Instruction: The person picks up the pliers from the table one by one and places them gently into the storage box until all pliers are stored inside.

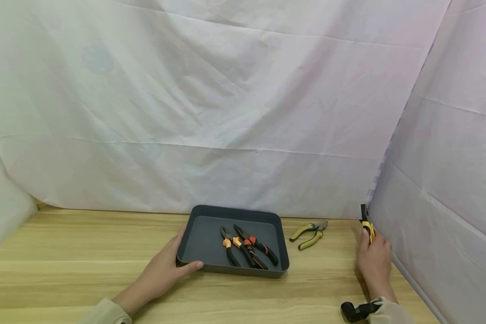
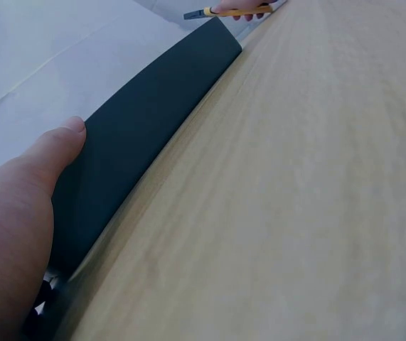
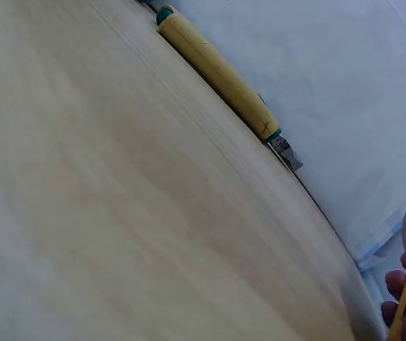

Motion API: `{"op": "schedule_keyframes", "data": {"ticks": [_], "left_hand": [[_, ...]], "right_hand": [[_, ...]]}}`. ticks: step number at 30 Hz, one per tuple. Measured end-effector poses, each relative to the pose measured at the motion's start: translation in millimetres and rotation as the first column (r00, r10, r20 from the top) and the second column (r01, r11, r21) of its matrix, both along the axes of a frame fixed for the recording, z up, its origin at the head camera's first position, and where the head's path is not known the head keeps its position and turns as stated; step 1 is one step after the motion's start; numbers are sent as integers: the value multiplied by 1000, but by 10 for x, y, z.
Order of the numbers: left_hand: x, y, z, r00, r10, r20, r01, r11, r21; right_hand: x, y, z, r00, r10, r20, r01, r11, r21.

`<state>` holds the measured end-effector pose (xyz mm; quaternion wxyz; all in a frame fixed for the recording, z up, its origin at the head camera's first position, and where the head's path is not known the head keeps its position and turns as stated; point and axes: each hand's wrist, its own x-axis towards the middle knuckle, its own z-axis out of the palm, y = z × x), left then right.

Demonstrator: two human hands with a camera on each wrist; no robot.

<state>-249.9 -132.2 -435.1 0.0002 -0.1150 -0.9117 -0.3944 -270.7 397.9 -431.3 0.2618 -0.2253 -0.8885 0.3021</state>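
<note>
My left hand (image 1: pixel 164 272) grips the near left corner of a dark grey tray (image 1: pixel 198 213), its thumb along the front wall. Inside the tray lie orange-and-black pliers (image 1: pixel 231 256) and red-and-black pliers (image 1: pixel 267 250), side by side toward the right. At the far right, my right hand (image 1: pixel 375 261) holds yellow-and-black pliers (image 1: pixel 366 224), dark jaws pointing away from me. Their handles are partly hidden by the fingers. Between tray and right hand, pliers with yellow-green handles (image 1: pixel 308 243) lie on the table; the right wrist view shows their yellow handle (image 3: pixel 217 74) too.
A wooden table (image 1: pixel 85 252) carries everything. White cloth (image 1: pixel 227 112) hangs along its back edge, and another white sheet (image 1: pixel 449 180) borders the right side, close to my right hand. A black camera mount (image 1: pixel 354 311) sits at the right wrist.
</note>
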Motion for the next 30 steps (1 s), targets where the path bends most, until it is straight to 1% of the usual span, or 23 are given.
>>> {"op": "schedule_keyframes", "data": {"ticks": [2, 4, 6, 9, 10, 11, 12, 13, 15, 16, 17, 18, 19, 20, 21, 25, 28, 30], "left_hand": [[1, 0, 3, 1000, 0, 1, 0, 1000, 0], [2, 1, 5, 1000, -2, 3, 2, 1000, 1], [3, 5, 1, 1000, -6, 1, 6, 1000, 5], [5, 9, -3, 1000, -7, -1, 7, 1000, 9], [6, 10, -4, 1000, -7, -3, 7, 1000, 7], [7, 10, -5, 1000, -7, -5, 7, 1000, 7], [8, 9, -6, 1000, -6, -7, 6, 1000, 4], [9, 8, -7, 1000, -4, -10, 4, 1000, 0], [12, 5, -9, 1000, -3, -14, 3, 1000, -3], [13, 2, -6, 1000, -2, -16, 2, 1000, -4], [14, -1, -2, 1000, -3, -18, 3, 1000, -3], [16, -3, 1, 1000, -2, -19, 2, 1000, -4], [16, -5, 4, 1000, -2, -19, 2, 1000, -4], [17, -7, 7, 1000, -2, -19, 2, 1000, -4], [17, -9, 8, 1000, -1, -19, 1, 1000, -7], [20, -10, 13, 1000, 1, -18, -1, 1000, -7], [21, -4, 12, 1000, -2, -17, 2, 1000, 0], [21, 3, 10, 1000, -2, -22, 2, 1000, 1]], "right_hand": [[-10, -29, 51, 999, 26, -23, -28, 995, -98], [-19, -61, 104, 999, 31, -29, -37, 978, -206], [-21, -99, 166, 1000, 22, -18, -27, 954, -298], [-16, -151, 253, 1000, 10, 12, -5, 921, -390], [-13, -169, 288, 1000, 15, 15, -8, 902, -432], [-11, -183, 326, 1000, 28, 11, -19, 872, -488], [-6, -199, 368, 999, 47, 1, -39, 836, -548], [-1, -216, 412, 997, 71, -13, -64, 786, -614], [9, -247, 512, 990, 130, -58, -130, 661, -739], [19, -263, 564, 984, 165, -73, -159, 600, -784], [27, -280, 615, 977, 196, -86, -183, 552, -814], [38, -299, 663, 969, 229, -94, -203, 521, -829], [50, -319, 706, 960, 265, -95, -222, 504, -835], [59, -340, 748, 951, 295, -95, -239, 500, -832], [68, -361, 784, 942, 323, -94, -257, 509, -822], [103, -460, 902, 916, 391, -88, -310, 554, -773], [132, -526, 976, 901, 424, -89, -342, 570, -747], [156, -559, 1022, 893, 440, -93, -359, 575, -735]]}}
